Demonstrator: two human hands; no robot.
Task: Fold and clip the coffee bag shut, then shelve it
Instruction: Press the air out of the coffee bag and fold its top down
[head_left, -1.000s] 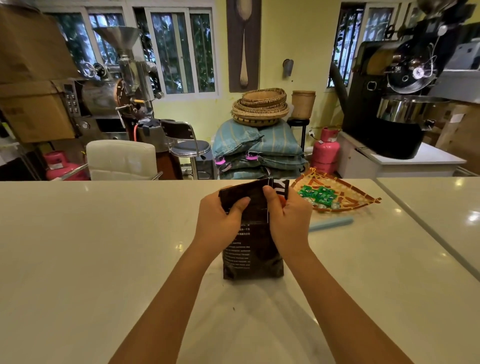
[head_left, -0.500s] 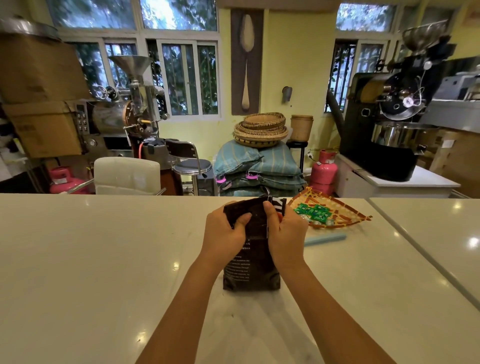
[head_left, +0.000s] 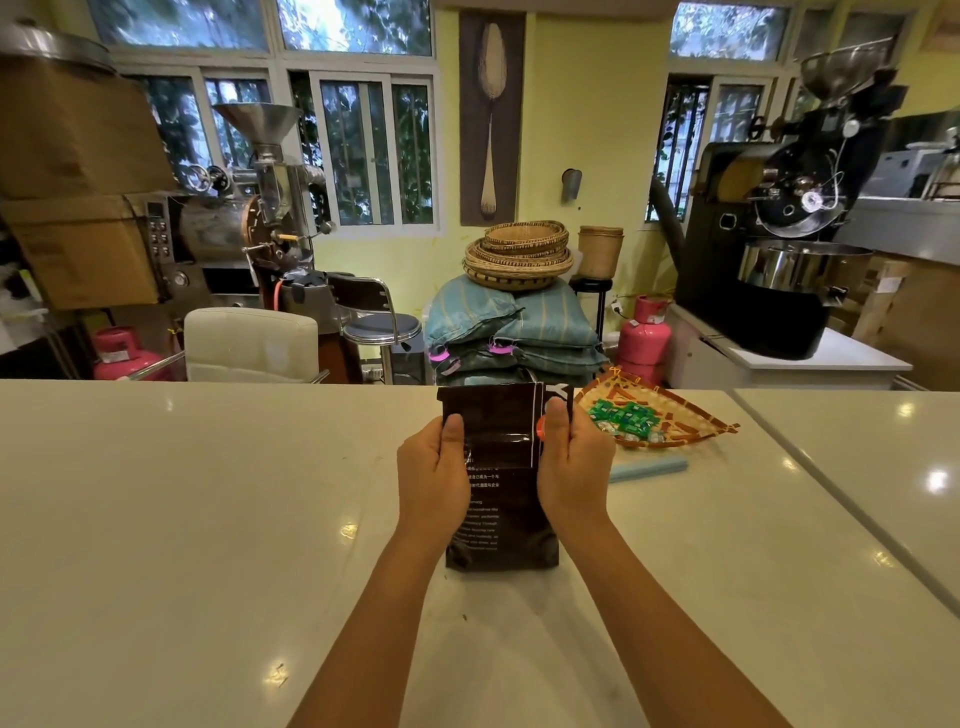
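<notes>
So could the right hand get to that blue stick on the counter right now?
Probably yes: the blue stick lies just beside the right hand with bare counter between, but that hand must first release the bag.

Coffee bag (head_left: 501, 499) upright on counter (head_left: 208, 519), left hand (head_left: 434, 473), right hand (head_left: 574, 467) pinching folded top

Glossy black foil coffee bag (head_left: 501, 514) with white printed text: stood upright on the white countertop (head_left: 208, 493), top flap folded over toward the viewer.
</notes>
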